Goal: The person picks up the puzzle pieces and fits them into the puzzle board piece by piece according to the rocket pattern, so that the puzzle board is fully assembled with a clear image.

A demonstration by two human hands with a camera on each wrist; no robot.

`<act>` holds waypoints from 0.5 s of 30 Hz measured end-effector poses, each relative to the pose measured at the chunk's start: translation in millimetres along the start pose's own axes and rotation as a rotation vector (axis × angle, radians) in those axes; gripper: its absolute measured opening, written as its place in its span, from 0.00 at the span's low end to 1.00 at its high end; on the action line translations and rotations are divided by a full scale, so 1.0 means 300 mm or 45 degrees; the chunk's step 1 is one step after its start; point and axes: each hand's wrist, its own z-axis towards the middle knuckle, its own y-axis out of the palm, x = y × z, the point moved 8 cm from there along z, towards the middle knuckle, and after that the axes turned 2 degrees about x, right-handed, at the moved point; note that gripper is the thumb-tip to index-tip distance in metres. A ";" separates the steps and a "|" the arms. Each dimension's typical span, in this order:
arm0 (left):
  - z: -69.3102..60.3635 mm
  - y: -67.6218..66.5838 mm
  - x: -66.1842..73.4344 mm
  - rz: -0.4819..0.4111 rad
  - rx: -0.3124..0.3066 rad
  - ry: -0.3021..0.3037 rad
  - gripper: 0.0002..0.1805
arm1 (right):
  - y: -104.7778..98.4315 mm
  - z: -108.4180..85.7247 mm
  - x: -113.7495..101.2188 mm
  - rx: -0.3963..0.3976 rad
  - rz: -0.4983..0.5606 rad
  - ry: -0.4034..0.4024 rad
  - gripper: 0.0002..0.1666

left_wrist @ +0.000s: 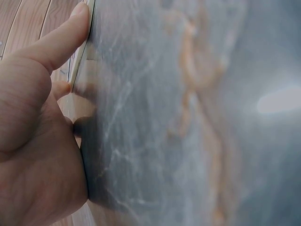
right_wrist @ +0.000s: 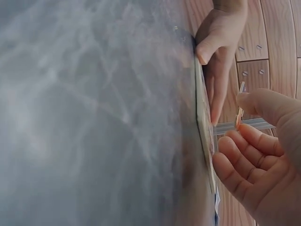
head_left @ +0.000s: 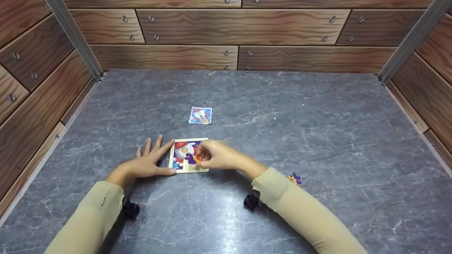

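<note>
A square jigsaw board (head_left: 190, 171) with a pale frame lies flat on the table, showing a red, white and purple rocket picture with a bare cream patch near its bottom. My left hand (head_left: 146, 164) is spread on the table, index fingertip and thumb touching the board's left corners. Over the board's right part, my right hand (head_left: 220, 156) pinches a purple and orange jigsaw piece (head_left: 191, 158). In the right wrist view this thin piece (right_wrist: 240, 107) is seen edge-on between thumb and index finger, raised off the board; the other fingers are loosely bent.
A small picture card (head_left: 200, 115) with a similar rocket lies beyond the board. Another purple and yellow jigsaw piece (head_left: 295, 179) rests beside the right sleeve. Wood-patterned walls (head_left: 243, 28) enclose the grey marbled table (head_left: 335, 141) at the back and sides.
</note>
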 end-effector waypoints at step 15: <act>0.002 0.004 -0.004 -0.023 -0.001 0.005 0.54 | 0.062 0.045 -0.019 -0.128 -0.256 -0.001 0.13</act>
